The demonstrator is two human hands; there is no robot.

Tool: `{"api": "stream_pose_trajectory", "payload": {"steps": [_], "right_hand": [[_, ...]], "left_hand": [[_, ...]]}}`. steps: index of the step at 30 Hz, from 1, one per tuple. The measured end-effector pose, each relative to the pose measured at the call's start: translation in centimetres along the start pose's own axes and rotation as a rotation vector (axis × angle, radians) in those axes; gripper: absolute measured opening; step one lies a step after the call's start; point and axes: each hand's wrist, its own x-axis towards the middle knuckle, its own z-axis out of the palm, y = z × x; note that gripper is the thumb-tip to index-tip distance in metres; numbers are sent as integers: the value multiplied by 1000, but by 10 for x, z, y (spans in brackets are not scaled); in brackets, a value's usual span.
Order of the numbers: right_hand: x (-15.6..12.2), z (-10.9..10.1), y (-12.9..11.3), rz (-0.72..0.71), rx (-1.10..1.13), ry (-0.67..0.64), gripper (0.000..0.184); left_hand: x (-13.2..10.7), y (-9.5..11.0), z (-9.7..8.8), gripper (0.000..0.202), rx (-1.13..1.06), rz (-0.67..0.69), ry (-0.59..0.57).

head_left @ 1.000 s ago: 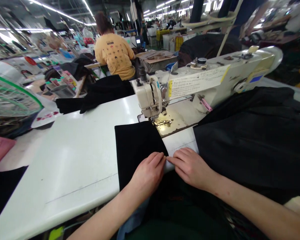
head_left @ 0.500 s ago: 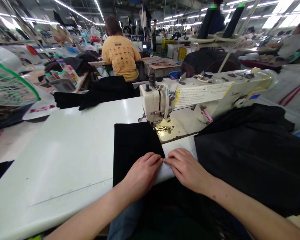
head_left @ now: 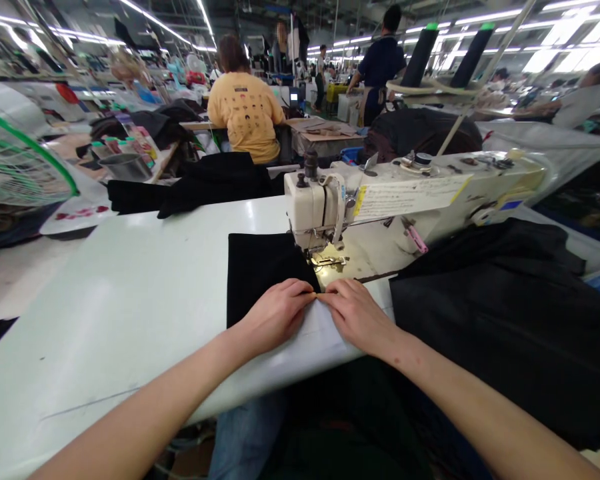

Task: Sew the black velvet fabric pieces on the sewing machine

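Observation:
A black fabric piece (head_left: 260,270) lies flat on the white table, its upper right edge under the head of the sewing machine (head_left: 313,207). My left hand (head_left: 283,310) is closed on the lower right edge of this piece, thumb and fingers pinched together. Right beside it, my right hand (head_left: 357,310) pinches at the same corner, the fingertips of both hands touching. The needle area, with its metal plate (head_left: 330,261), is just beyond my fingers. The exact fold of cloth between the fingertips is hidden.
A large black cloth pile (head_left: 505,313) covers the right side. More black cloth (head_left: 200,183) lies at the table's far edge. A green-rimmed fan (head_left: 25,153) stands at left, two thread cones (head_left: 473,53) behind the machine. A person in a yellow shirt (head_left: 245,110) sits ahead.
Both hands have moved forward, nearer the needle, with the black fabric piece pushed slightly farther under the machine head. A person in dark clothes now shows behind the thread cones.

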Motion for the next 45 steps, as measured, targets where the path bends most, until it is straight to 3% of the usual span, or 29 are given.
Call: {"api": "stream_pose_trajectory", "payload": {"steps": [16,26,32,35,40,42,45], "right_hand": [[41,15,9,121,-125,44,35],[-2,25,-11,96,-110,138,37],[-9,32,-9,79,-86,201,34],[-11,32,-7,49,-31,239,34],[-12,29,-7,34,54,276,30],[-12,29,-6,41,74,283,28],[-12,29,-6,49,101,284,27]], "left_hand": [[24,-48,0,38,87,-74,45],[24,-60,7,36,97,-105,127],[24,-59,12,45,157,-227,159],[12,-46,11,43,184,-263,127],[-33,14,-5,31,265,-182,-41],[-48,38,-12,36,321,-163,-136],[-61,55,-16,38,369,-147,-197]]}}
